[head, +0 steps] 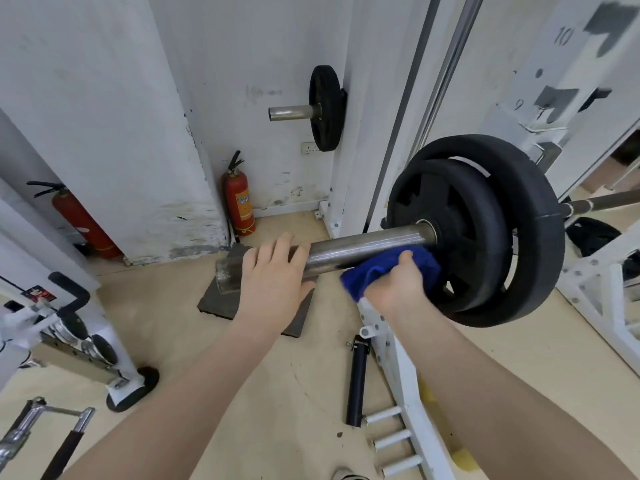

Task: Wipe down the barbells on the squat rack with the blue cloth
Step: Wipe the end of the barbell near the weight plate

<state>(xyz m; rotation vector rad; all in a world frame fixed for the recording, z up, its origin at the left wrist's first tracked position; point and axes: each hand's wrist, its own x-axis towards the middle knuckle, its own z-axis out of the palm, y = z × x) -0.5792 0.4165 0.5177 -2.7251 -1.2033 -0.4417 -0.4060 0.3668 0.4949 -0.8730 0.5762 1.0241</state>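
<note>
On the barbell sleeve point(363, 245), beside two black weight plates point(485, 230), the right hand point(398, 282) grips the blue cloth point(391, 268) against the steel. The left hand point(273, 275) rests near the sleeve end, fingers relaxed. Wrap the cloth fully; stroke outward. Two fire extinguishers point(240, 202) stand behind.

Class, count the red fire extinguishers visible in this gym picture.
2. One fire extinguisher stands upright in the corner behind the pillar; the other extinguisher leans at the far left, partly hidden. More may be out of view.
</note>
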